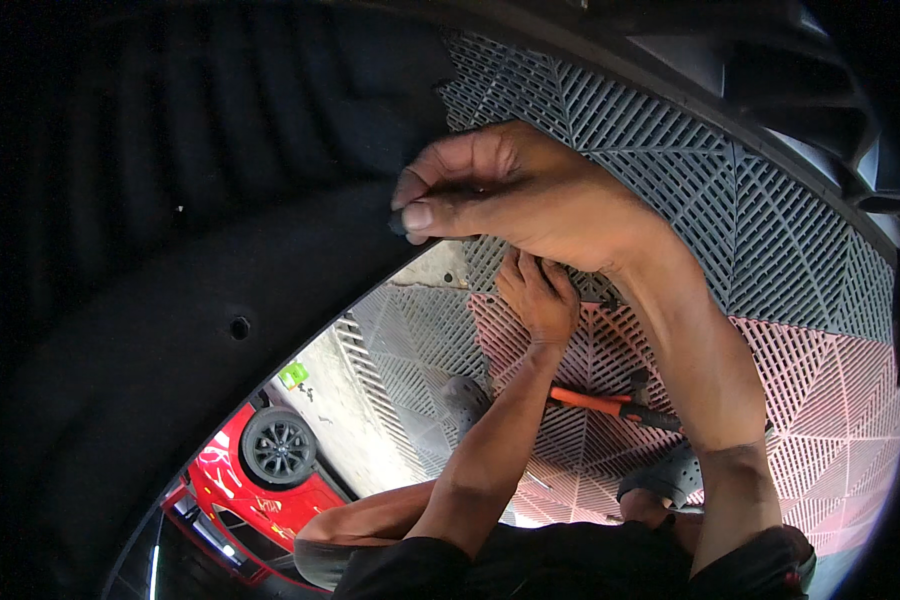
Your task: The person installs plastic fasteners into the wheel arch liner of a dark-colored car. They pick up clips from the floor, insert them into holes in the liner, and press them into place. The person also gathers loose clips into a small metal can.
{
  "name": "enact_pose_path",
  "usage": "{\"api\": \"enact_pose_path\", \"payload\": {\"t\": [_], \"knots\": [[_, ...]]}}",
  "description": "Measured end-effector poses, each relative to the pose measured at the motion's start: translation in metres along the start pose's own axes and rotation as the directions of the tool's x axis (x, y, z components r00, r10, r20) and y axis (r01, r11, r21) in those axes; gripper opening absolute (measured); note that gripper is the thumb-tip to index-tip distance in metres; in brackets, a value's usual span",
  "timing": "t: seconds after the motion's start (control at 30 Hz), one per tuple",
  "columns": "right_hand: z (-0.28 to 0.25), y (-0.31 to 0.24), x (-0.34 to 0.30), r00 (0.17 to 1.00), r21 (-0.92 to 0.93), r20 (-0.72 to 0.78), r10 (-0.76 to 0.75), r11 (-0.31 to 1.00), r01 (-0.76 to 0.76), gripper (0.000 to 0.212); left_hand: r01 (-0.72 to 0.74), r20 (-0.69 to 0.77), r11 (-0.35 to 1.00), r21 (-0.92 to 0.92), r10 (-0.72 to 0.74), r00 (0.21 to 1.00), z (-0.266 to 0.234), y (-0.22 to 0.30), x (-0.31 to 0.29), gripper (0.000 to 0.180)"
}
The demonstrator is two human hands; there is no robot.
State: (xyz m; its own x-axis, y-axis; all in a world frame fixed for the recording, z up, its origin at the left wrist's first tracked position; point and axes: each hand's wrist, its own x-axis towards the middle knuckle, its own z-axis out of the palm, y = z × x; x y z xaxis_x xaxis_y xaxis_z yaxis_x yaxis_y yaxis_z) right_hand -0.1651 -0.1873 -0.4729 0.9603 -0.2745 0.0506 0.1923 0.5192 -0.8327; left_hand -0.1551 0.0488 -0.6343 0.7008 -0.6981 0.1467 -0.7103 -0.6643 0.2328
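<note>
Right hand (510, 195) pinches the black panel (200, 330) edge; left hand (538, 295) crowds beneath.

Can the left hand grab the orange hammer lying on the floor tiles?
Probably yes. The left hand rests on the grid floor tiles just above the orange-handled hammer. Nothing lies between them, though the left forearm crosses over the handle's end.

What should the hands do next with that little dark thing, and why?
Probably push it into the black panel. The right hand pinches the small dark piece at the panel's edge, the left hand sits just beneath, and the orange-handled hammer lies untouched on the grid floor tiles.
</note>
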Motion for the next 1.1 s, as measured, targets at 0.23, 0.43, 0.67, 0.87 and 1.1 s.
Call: {"api": "enact_pose_path", "payload": {"t": [0.23, 0.43, 0.67, 0.87, 1.1], "knots": [[-0.009, 0.004, 0.000, 1.000, -0.045, -0.001, -0.027, 0.999, 0.027, 0.030, -0.048, -0.078, 0.998, -0.047, 0.044, 0.996, -0.001, 0.005, 0.007, 0.042], [-0.008, 0.009, 0.003, 1.000, -0.033, 0.000, -0.001, 0.999, 0.001, 0.030, -0.010, -0.058, 1.000, -0.020, 0.009, 0.998, -0.002, 0.006, 0.004, 0.041], [0.021, -0.008, -0.011, 0.936, 0.122, -0.223, 0.271, 0.961, -0.249, 0.034, 0.016, 0.043, 0.999, -0.035, -0.014, 0.999, 0.001, -0.008, -0.005, 0.056], [0.035, -0.003, -0.018, 0.895, 0.148, -0.354, 0.273, 0.961, -0.234, 0.045, 0.114, 0.176, 0.993, -0.017, -0.109, 0.978, -0.004, -0.001, -0.003, 0.082], [0.025, -0.004, -0.008, 0.908, 0.017, -0.298, 0.294, 0.953, -0.302, 0.042, 0.042, 0.119, 0.999, -0.024, -0.039, 0.992, -0.006, 0.004, 0.004, 0.058]]}}
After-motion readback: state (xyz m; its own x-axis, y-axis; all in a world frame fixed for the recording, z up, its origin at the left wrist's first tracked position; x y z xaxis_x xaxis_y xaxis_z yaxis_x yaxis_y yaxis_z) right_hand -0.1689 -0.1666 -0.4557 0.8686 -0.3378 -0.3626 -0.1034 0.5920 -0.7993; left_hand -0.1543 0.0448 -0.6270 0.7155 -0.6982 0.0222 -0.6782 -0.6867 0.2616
